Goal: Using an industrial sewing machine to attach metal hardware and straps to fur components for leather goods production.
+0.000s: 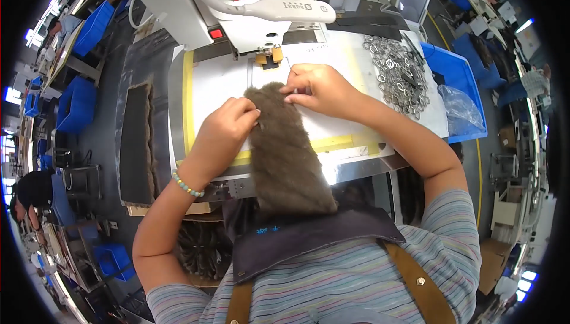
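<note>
A long strip of brown fur (285, 157) hangs from the white work board (219, 80) down toward my lap. My left hand (237, 119) pinches the strip's upper left edge with closed fingers. My right hand (312, 86) grips the upper right corner, its fingers bent around the fur. Just above my hands is the white sewing machine's head (268, 38) with yellowish clamp parts (261, 58) over a small dark square. Yellow tape (189, 104) lines the board.
Stacked dark strips with fur edges (133, 143) lie at the left. At the right are many metal rings (401, 77) and a blue bin (475, 122) holding clear plastic. A co-worker (35, 193) bends at the far left, among blue crates (77, 104).
</note>
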`<state>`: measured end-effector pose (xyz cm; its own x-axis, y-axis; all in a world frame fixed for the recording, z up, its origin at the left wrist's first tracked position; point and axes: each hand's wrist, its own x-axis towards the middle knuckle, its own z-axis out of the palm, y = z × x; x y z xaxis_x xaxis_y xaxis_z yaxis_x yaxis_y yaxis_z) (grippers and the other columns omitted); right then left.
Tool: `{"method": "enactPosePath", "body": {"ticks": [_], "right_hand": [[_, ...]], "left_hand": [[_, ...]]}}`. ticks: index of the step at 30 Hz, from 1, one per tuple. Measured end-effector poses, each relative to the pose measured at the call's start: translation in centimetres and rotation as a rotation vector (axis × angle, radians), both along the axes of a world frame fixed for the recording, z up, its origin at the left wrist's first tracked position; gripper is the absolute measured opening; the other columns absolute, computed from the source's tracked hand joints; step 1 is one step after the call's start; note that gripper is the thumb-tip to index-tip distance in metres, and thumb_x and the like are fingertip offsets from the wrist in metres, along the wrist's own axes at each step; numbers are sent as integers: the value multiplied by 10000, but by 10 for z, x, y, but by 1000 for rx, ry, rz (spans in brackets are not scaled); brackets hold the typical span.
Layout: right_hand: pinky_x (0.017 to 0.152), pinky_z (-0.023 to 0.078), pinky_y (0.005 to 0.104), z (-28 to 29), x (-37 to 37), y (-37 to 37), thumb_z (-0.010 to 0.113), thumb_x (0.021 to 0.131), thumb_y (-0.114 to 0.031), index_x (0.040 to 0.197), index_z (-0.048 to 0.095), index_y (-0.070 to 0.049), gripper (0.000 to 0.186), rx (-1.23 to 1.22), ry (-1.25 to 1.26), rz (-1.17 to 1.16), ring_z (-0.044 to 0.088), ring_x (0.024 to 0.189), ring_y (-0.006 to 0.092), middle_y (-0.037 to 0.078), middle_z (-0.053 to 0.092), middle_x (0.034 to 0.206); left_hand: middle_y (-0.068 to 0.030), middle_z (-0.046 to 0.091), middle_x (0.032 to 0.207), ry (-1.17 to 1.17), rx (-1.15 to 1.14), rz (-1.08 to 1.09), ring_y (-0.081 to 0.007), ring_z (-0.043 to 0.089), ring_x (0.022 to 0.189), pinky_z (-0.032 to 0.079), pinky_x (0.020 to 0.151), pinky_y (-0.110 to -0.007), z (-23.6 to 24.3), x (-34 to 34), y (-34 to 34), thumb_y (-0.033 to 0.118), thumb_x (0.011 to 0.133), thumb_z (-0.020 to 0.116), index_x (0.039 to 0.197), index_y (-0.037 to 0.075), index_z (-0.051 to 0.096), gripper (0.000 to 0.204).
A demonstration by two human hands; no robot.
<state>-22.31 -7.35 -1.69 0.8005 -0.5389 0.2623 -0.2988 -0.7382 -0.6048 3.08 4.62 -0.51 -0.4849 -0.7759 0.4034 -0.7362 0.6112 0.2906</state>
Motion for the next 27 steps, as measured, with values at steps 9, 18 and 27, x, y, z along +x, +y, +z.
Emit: {"method": "enactPosePath", "body": {"ticks": [9,18,27], "right_hand": [[651,556,334,1,0,3,814,886,-95,897,756,-50,74,-322,-116,-141,711,746,239,50,697,879],[684,553,334,-9,4,-37,800,897,-85,970,790,-41,86,-268,-106,-196,705,775,240,73,704,897],[711,562,321,-22,2,-42,777,921,-44,1027,794,-22,110,-192,-183,-204,711,815,197,64,732,993]], "left_hand": [[-109,699,975,-107,-177,-32,-283,698,892,588,753,-378,-6,-3,-17,-20,792,709,1001,-30,710,209],[-94,684,946,-137,-289,31,-274,687,878,576,761,-377,-16,5,-66,0,835,709,960,-13,719,125],[-134,740,1106,112,-174,124,-309,694,982,585,860,-410,-26,8,-69,45,905,727,992,7,728,95]]}}
